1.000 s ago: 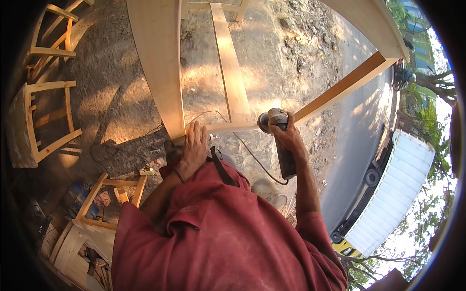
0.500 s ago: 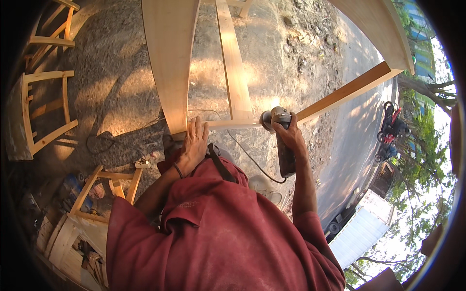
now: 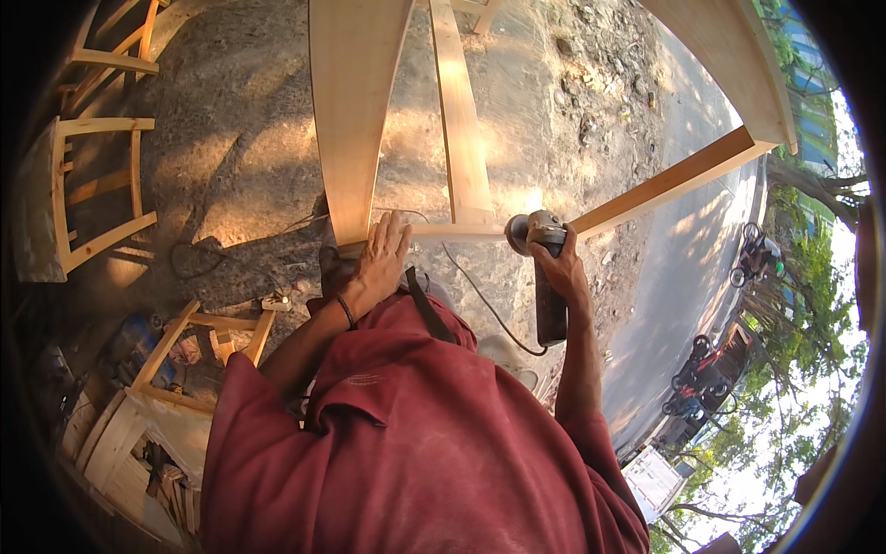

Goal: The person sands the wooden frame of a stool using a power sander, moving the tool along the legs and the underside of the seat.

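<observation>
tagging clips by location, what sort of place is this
Probably an open-air woodworking spot beside a road: bare wooden frames sit around, the right hand holds a power tool, and motorbikes show along the road.

From the right hand [image 3: 560, 268], the opening at 12 o'clock between the middle slat [image 3: 461, 129] and the slanting wooden bar [image 3: 669, 180] gives wide passage; the bar itself blocks 2 o'clock, and the power tool [image 3: 535, 235] and near rail [image 3: 452, 232] bar the way toward 10. Open ground lies at 3. The cord [image 3: 480, 295] hangs in a curve across 8 o'clock. From the left hand [image 3: 380, 263], the broad board [image 3: 355, 120] stands at 12, a narrower gap opens at 1, and bare ground reaches out at 10 before a chair-like frame [image 3: 100, 245].
</observation>
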`<action>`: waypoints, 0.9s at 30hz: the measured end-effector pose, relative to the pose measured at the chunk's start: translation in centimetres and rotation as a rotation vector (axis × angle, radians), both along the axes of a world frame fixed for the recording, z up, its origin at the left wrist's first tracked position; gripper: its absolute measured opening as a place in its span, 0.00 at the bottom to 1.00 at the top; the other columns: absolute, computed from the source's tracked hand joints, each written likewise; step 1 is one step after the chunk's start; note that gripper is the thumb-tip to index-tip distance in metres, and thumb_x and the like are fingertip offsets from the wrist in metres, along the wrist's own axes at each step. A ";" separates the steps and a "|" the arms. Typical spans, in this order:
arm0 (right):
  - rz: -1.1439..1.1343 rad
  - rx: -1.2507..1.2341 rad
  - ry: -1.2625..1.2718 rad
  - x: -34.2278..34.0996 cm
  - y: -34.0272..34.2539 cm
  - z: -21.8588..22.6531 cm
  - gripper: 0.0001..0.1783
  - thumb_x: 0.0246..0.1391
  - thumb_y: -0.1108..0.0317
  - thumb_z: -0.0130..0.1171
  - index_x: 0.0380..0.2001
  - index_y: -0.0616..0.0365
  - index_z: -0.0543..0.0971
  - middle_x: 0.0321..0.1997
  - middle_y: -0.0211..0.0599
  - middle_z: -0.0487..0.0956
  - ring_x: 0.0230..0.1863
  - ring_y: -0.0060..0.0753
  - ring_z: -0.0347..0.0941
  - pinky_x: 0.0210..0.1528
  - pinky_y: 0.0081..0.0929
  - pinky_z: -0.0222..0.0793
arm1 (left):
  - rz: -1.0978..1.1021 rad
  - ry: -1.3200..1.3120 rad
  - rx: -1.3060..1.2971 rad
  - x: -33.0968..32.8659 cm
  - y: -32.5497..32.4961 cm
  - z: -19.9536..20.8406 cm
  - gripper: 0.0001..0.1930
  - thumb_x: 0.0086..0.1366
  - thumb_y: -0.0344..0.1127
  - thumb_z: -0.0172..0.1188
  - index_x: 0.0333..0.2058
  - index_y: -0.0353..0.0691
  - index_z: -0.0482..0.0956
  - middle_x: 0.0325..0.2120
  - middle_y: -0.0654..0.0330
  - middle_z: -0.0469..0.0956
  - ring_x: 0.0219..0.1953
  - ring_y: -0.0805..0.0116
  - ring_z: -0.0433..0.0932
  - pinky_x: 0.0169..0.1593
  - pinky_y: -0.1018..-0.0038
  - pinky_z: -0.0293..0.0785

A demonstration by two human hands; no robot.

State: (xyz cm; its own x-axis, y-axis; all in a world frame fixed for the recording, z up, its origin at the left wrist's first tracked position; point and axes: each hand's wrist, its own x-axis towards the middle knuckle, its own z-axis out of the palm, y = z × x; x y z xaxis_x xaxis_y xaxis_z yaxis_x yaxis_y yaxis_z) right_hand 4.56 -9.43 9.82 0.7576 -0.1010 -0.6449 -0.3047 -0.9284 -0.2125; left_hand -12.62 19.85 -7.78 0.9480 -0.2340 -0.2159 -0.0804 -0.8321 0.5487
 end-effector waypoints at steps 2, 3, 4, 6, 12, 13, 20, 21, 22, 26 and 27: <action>0.005 -0.018 0.002 0.0 0.2 0.0 0.53 0.55 0.42 0.63 0.74 0.51 0.48 0.52 0.75 0.79 0.54 0.76 0.77 0.55 0.56 0.74 | -0.010 0.074 -0.026 -0.4 0.4 2.5 0.33 0.66 0.32 0.50 0.69 0.25 0.60 0.72 0.29 0.49 0.75 0.30 0.45 0.76 0.47 0.45; 0.012 -0.018 0.008 -0.1 0.8 -0.4 0.53 0.55 0.42 0.63 0.74 0.50 0.49 0.52 0.75 0.79 0.54 0.76 0.77 0.55 0.56 0.74 | -0.012 0.048 -0.033 -1.1 0.6 2.4 0.33 0.65 0.32 0.51 0.68 0.25 0.60 0.72 0.29 0.48 0.75 0.29 0.45 0.76 0.47 0.45; 0.028 0.012 0.000 -0.4 1.4 -0.7 0.52 0.55 0.43 0.64 0.74 0.50 0.49 0.52 0.76 0.78 0.54 0.76 0.77 0.55 0.56 0.74 | -0.013 0.022 -0.040 -1.9 0.5 2.0 0.34 0.65 0.32 0.52 0.68 0.24 0.60 0.72 0.28 0.47 0.75 0.28 0.44 0.76 0.47 0.45; 0.052 0.077 -0.016 -1.2 2.7 -1.3 0.51 0.56 0.44 0.64 0.73 0.50 0.50 0.52 0.76 0.78 0.54 0.77 0.76 0.55 0.57 0.74 | -0.051 -0.006 0.016 -2.3 0.8 2.2 0.35 0.64 0.36 0.56 0.67 0.24 0.62 0.72 0.26 0.46 0.75 0.28 0.42 0.75 0.47 0.49; 0.167 0.233 0.043 -3.0 9.3 -1.5 0.51 0.55 0.45 0.65 0.73 0.51 0.50 0.51 0.73 0.79 0.54 0.74 0.78 0.55 0.54 0.74 | -0.021 0.618 -0.207 -1.2 4.3 7.1 0.34 0.67 0.47 0.60 0.65 0.30 0.67 0.63 0.31 0.67 0.69 0.38 0.63 0.67 0.54 0.67; 0.180 0.254 0.040 -3.2 10.2 -1.8 0.51 0.56 0.45 0.65 0.73 0.51 0.51 0.51 0.74 0.79 0.54 0.75 0.77 0.55 0.55 0.73 | -0.009 0.868 -0.287 -0.5 5.3 8.3 0.34 0.68 0.48 0.60 0.65 0.32 0.68 0.60 0.33 0.72 0.68 0.41 0.67 0.66 0.56 0.69; 0.290 0.271 0.144 -3.2 14.9 -2.1 0.51 0.54 0.44 0.65 0.73 0.51 0.52 0.50 0.74 0.80 0.55 0.75 0.77 0.57 0.56 0.72 | 0.549 0.489 -0.401 -2.9 14.2 8.4 0.32 0.71 0.53 0.56 0.59 0.27 0.73 0.53 0.33 0.78 0.59 0.41 0.77 0.59 0.56 0.75; 0.309 0.274 0.139 -3.5 15.5 -2.3 0.51 0.54 0.44 0.65 0.73 0.51 0.53 0.50 0.74 0.80 0.55 0.75 0.77 0.57 0.56 0.72 | 0.630 0.436 -0.393 -2.1 15.5 8.9 0.32 0.72 0.54 0.56 0.59 0.27 0.73 0.54 0.32 0.77 0.59 0.41 0.77 0.58 0.56 0.75; 0.328 0.276 0.137 -3.7 16.0 -2.3 0.51 0.54 0.44 0.65 0.73 0.51 0.53 0.51 0.73 0.80 0.55 0.74 0.77 0.58 0.56 0.72 | 0.691 0.428 -0.324 -0.9 16.6 9.9 0.32 0.73 0.53 0.56 0.59 0.26 0.73 0.53 0.33 0.78 0.58 0.42 0.78 0.58 0.56 0.75; 0.395 0.333 0.111 -4.9 17.5 -2.4 0.50 0.57 0.45 0.65 0.72 0.55 0.53 0.48 0.75 0.79 0.53 0.77 0.76 0.56 0.59 0.71 | 0.809 0.131 -0.444 4.0 19.8 12.8 0.30 0.76 0.52 0.53 0.63 0.29 0.69 0.54 0.42 0.80 0.58 0.50 0.79 0.59 0.61 0.76; 0.415 0.345 0.109 -5.2 17.7 -2.6 0.50 0.57 0.45 0.64 0.72 0.56 0.52 0.46 0.76 0.80 0.51 0.78 0.76 0.54 0.59 0.71 | 0.833 -0.146 -0.630 5.2 19.3 13.4 0.31 0.77 0.52 0.53 0.65 0.31 0.67 0.55 0.44 0.79 0.59 0.53 0.78 0.60 0.62 0.75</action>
